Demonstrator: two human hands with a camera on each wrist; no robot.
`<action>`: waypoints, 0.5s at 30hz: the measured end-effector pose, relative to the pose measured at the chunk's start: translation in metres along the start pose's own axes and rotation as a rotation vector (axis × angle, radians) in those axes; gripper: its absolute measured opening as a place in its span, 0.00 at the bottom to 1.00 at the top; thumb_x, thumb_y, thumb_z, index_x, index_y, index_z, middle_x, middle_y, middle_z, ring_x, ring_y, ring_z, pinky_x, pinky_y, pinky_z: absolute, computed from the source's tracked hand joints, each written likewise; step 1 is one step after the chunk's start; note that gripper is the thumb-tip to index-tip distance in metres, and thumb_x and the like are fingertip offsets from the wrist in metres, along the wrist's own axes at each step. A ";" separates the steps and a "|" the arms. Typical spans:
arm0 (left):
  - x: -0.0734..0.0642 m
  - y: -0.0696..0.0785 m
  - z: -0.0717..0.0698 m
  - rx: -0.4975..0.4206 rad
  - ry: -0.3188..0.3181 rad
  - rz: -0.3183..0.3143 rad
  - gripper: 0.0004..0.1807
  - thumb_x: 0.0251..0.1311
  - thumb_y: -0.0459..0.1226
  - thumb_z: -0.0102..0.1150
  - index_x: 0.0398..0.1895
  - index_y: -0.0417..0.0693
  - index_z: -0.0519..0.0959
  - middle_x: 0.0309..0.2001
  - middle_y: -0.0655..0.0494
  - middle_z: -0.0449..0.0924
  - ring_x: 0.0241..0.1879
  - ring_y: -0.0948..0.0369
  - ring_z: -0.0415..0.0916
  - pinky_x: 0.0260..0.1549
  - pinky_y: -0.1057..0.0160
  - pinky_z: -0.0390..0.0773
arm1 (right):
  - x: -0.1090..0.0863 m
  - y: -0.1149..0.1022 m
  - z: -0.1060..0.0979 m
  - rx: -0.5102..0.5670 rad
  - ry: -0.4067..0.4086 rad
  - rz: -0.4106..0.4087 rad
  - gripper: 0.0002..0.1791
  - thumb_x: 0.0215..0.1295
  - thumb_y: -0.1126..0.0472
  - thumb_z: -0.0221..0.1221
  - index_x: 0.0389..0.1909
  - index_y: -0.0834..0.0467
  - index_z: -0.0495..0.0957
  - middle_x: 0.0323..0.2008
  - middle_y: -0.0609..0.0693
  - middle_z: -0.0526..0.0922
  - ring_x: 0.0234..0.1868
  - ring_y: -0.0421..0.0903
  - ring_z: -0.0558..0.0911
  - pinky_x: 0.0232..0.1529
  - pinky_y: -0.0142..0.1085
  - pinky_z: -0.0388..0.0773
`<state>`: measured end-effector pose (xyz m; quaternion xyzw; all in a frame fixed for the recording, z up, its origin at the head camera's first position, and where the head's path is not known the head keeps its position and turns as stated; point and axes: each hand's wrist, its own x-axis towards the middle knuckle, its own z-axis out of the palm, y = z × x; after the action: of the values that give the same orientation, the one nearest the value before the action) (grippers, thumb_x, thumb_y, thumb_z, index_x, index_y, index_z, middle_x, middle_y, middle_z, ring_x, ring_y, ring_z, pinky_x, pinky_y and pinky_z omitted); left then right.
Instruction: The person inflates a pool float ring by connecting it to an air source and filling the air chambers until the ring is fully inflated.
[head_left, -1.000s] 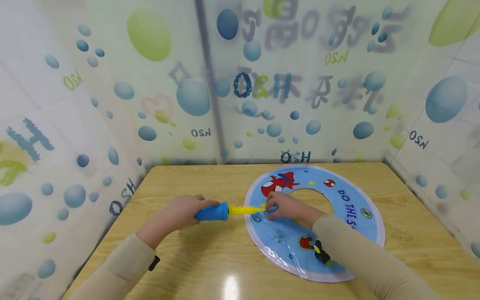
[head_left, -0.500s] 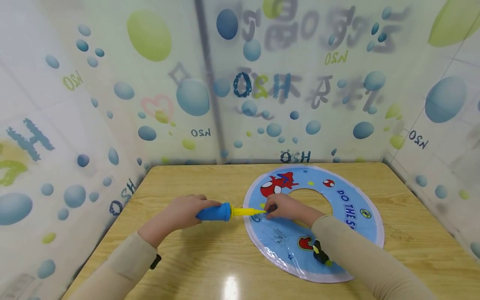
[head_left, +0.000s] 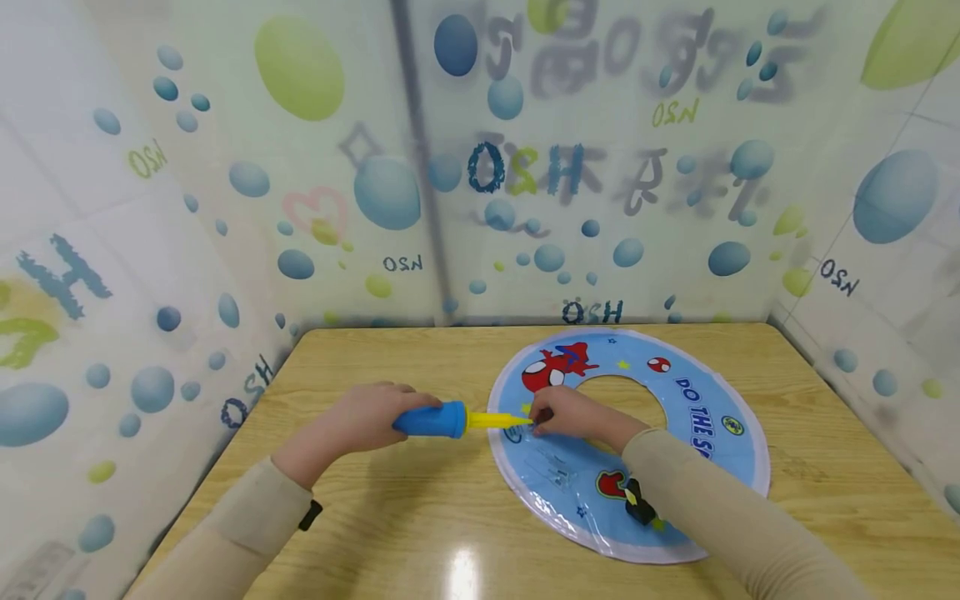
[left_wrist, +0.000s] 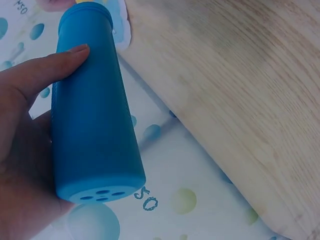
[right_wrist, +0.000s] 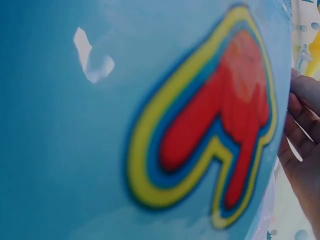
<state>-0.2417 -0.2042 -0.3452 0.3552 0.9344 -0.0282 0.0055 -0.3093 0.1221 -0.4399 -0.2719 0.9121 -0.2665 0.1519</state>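
My left hand point(head_left: 375, 417) grips a blue hand air pump point(head_left: 433, 419), held level above the table's middle with its yellow nozzle point(head_left: 495, 421) pointing right. In the left wrist view the thumb lies along the pump body point(left_wrist: 95, 115), whose end has several small holes. A flat blue swim ring point(head_left: 712, 500) with a red cartoon figure lies at the right. My right hand point(head_left: 566, 412) pinches at the ring's left part, fingertips right at the nozzle tip. A clear valve point(right_wrist: 303, 58) shows near the yellow nozzle in the right wrist view; the pinched part is mostly hidden by the fingers.
The wooden table point(head_left: 360, 517) extends around the ring and under both forearms. Behind and beside it hang pale curtains point(head_left: 637, 217) printed with blue and green bubbles. A black strap point(head_left: 640, 502) is on the right wrist, over the ring.
The pump body has shifted slightly right, nearer the right hand, while the nozzle tip stays at the right fingertips. The swim ring has not visibly moved.
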 end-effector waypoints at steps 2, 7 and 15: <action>-0.001 0.001 -0.002 -0.008 -0.006 -0.001 0.30 0.51 0.35 0.73 0.60 0.58 0.76 0.49 0.50 0.81 0.46 0.50 0.79 0.41 0.46 0.79 | 0.000 -0.001 0.000 -0.002 0.000 0.003 0.08 0.56 0.62 0.71 0.37 0.51 0.83 0.33 0.40 0.78 0.36 0.40 0.77 0.44 0.36 0.78; -0.001 0.003 -0.006 0.004 -0.023 -0.006 0.30 0.52 0.35 0.73 0.61 0.58 0.76 0.50 0.50 0.81 0.47 0.50 0.79 0.41 0.47 0.79 | 0.000 -0.001 0.000 -0.003 0.000 0.017 0.08 0.57 0.63 0.70 0.37 0.50 0.83 0.33 0.40 0.78 0.36 0.40 0.77 0.45 0.36 0.78; 0.010 0.007 -0.016 0.079 -0.018 0.022 0.28 0.53 0.35 0.71 0.59 0.60 0.79 0.42 0.53 0.81 0.38 0.55 0.78 0.36 0.52 0.80 | 0.000 -0.003 0.000 0.000 -0.004 0.017 0.08 0.57 0.62 0.70 0.36 0.50 0.83 0.33 0.40 0.78 0.36 0.41 0.77 0.45 0.37 0.77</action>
<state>-0.2442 -0.1915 -0.3297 0.3650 0.9285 -0.0681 0.0003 -0.3083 0.1197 -0.4381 -0.2648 0.9141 -0.2645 0.1561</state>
